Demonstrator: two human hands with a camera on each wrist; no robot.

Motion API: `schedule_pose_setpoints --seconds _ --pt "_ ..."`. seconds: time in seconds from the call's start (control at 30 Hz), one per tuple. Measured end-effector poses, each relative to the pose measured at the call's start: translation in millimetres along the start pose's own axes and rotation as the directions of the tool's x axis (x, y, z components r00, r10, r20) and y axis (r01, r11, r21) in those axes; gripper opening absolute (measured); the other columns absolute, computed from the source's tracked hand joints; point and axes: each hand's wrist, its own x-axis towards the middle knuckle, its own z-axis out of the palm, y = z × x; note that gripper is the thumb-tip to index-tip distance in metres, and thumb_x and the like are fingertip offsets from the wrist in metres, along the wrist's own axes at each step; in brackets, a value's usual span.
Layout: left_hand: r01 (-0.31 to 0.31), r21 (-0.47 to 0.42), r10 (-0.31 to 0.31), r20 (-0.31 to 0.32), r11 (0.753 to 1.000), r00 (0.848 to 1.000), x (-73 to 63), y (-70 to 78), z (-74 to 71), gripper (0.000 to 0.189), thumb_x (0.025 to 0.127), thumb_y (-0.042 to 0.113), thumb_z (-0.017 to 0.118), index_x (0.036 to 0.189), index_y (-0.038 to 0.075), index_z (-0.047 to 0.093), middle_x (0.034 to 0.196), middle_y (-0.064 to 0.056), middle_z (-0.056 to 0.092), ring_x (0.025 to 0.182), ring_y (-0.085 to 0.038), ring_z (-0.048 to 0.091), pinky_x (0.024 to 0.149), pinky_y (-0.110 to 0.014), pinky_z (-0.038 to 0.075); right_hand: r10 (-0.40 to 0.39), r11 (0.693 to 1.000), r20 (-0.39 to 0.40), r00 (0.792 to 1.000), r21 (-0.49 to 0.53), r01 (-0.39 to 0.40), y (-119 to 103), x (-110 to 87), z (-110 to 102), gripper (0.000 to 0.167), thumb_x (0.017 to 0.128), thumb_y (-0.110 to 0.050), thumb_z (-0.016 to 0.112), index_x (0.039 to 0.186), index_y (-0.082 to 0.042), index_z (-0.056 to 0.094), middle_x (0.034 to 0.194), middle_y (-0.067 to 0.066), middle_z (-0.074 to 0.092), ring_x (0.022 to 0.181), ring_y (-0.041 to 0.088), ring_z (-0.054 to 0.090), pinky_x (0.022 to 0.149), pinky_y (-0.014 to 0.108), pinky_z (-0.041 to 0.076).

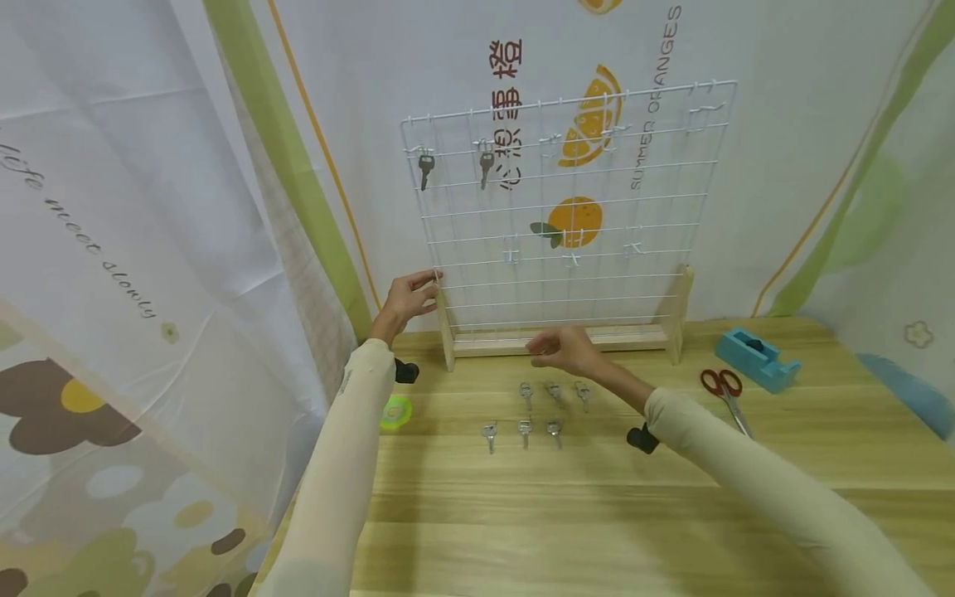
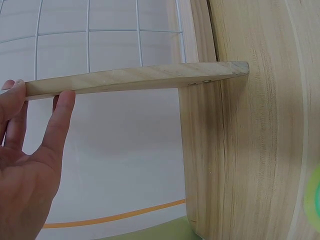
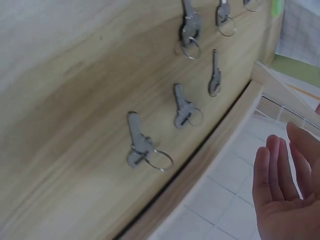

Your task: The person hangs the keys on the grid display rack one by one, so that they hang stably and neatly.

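A white wire grid rack [image 1: 559,203] stands upright in a wooden base. My left hand [image 1: 412,297] pinches its left wooden post [image 2: 120,79] between thumb and fingers. Two keys, a left one [image 1: 426,169] and a right one [image 1: 487,168], hang from hooks high on the grid's left side. Several more keys with rings lie in two rows on the table, among them one in the back row [image 3: 139,142] and one in the front row [image 1: 490,435]. Over the back row, my right hand [image 1: 569,350] hovers near the base bar, its fingers loosely bent and holding nothing.
Bare white hooks [image 1: 573,259] sit lower on the grid, others at its upper right. Red-handled scissors [image 1: 722,384] and a blue tape dispenser [image 1: 757,358] lie on the right. A green tape roll [image 1: 397,412] is beside my left forearm. A printed curtain [image 1: 358,75] hangs behind.
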Motion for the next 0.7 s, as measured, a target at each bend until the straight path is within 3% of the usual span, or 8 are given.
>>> schedule_pose_setpoints --seconds 0.13,0.3,0.47,0.7 --pt "0.006 -0.002 -0.006 0.015 1.000 1.000 -1.0 0.7 -0.3 0.044 0.108 0.007 0.056 0.152 0.007 0.053 0.165 -0.008 0.039 0.144 -0.030 0.047 0.110 -0.041 0.052 0.011 1.000 0.035 0.999 -0.013 -0.011 8 -0.1 8 0.025 0.089 -0.006 0.082 0.110 0.006 0.076 0.104 0.017 0.077 0.091 0.029 0.076 0.080 0.034 0.066" --pt "0.009 -0.008 -0.008 0.035 1.000 0.999 -3.3 0.8 -0.5 0.049 0.109 0.009 0.054 0.157 0.009 0.046 0.167 -0.007 0.035 0.147 -0.030 0.044 0.114 -0.042 0.049 0.098 0.995 0.099 0.990 -0.008 -0.097 13 -1.4 15 0.030 0.091 -0.007 0.081 0.116 0.007 0.074 0.107 0.016 0.077 0.094 0.028 0.076 0.079 0.034 0.066" --pt "-0.004 0.006 0.004 0.034 1.000 0.999 -3.0 0.1 -0.5 0.048 0.109 0.008 0.054 0.157 0.008 0.046 0.166 -0.007 0.036 0.147 -0.030 0.044 0.113 -0.042 0.050 0.135 0.991 0.136 0.981 -0.005 -0.136 23 -0.9 22 0.032 0.091 -0.008 0.081 0.119 0.005 0.074 0.111 0.016 0.077 0.097 0.029 0.076 0.080 0.033 0.066" --pt "-0.007 0.017 0.007 0.028 1.000 1.000 -3.9 2.0 -0.2 0.046 0.109 0.006 0.053 0.155 0.005 0.049 0.165 -0.010 0.038 0.145 -0.032 0.046 0.110 -0.043 0.052 0.087 0.996 0.146 0.985 -0.006 -0.087 33 1.6 31 0.029 0.089 -0.003 0.081 0.114 0.009 0.074 0.108 0.018 0.077 0.099 0.032 0.075 0.082 0.035 0.065"
